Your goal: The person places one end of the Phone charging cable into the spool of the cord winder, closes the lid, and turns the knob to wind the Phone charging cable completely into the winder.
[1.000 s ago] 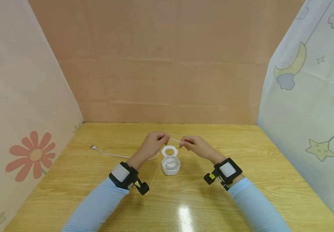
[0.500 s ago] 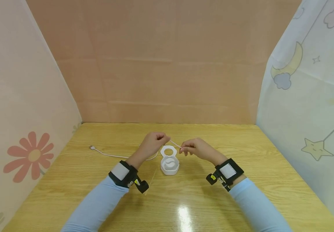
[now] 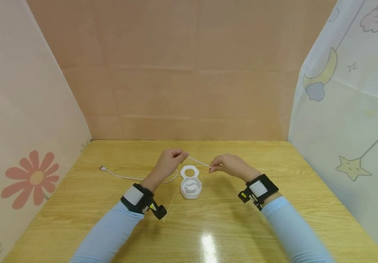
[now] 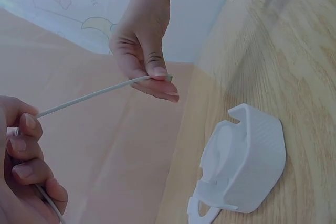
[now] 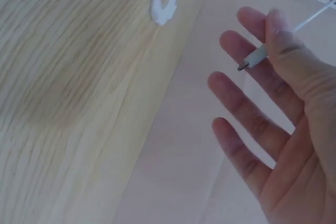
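Here the left hand [image 3: 168,162] and right hand [image 3: 228,165] are each pinching the white cable [image 3: 199,162], stretching it above the open white case [image 3: 191,184]; keeping it taut looks wise for feeding it in.

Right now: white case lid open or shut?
Open. The white case sits on the table with its ring-shaped lid flipped back flat behind it, and the inside is exposed.

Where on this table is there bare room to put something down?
The right side, between the right hand and the star curtain, is bare. The middle is crowded by the white case, the left by the cable.
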